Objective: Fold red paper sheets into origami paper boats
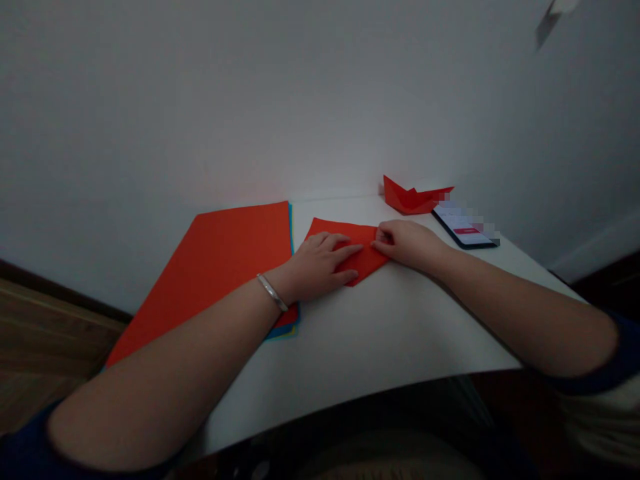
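A folded piece of red paper (345, 231) lies on the white table in front of me. My left hand (323, 265) rests flat across its left part, fingers spread and pointing right. At its right corner, my right hand (403, 241) pinches the paper's edge between thumb and curled fingers. The paper's left side is partly hidden under my left hand. Behind my right hand stands a folded red paper boat (413, 200), touched by neither hand.
A stack of coloured paper sheets (235, 250), red on top with blue and yellow edges showing, lies at the left under my left forearm. A phone (465, 227) with a lit screen lies at the right. The white table (360, 347) meets a wall (320, 100) at the back.
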